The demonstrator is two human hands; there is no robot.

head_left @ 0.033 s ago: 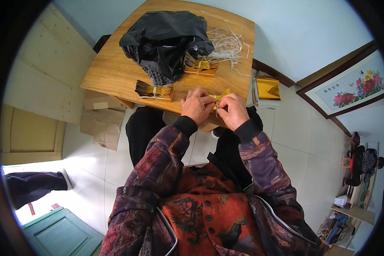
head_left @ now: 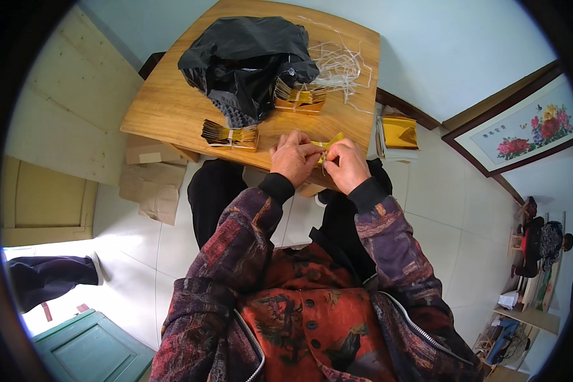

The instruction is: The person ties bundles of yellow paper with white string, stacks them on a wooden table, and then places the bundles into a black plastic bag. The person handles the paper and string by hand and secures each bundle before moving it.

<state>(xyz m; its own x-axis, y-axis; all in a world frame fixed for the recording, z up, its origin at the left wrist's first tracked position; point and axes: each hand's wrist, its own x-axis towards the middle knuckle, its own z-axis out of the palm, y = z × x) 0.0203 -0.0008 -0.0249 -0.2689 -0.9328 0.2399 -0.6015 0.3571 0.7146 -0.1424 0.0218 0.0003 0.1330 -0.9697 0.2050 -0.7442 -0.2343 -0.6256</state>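
Fingers of the left hand (head_left: pixel 294 158) are observed bent over a yellow bundle (head_left: pixel 336 137), their tips brought close to those of the right hand (head_left: pixel 347 165). Whether the left fingers are clamped on the bundle or on its tie cannot be told, the contact being partly hidden. Thumb and forefinger of the right hand are pressed together on a pale strand (head_left: pixel 325 170), its loose end hanging just below them. The yellow bundle is located directly under and between both sets of fingertips, at the near edge of a wooden table (head_left: pixel 159 108); its far corner is exposed just beyond the right fingers.

To the left of the fingers, near the same edge, a tied paper bundle (head_left: pixel 248 137) is placed. A second tied bundle (head_left: pixel 305 108) is positioned beyond the fingers, beside a black plastic bag (head_left: pixel 248 44), which is set farther out and to the left. Loose white strands (head_left: pixel 340 67) are scattered well beyond the fingers. To their right, off the table, a yellow packet (head_left: pixel 400 132) is seen lying on pale sheets (head_left: pixel 398 153).
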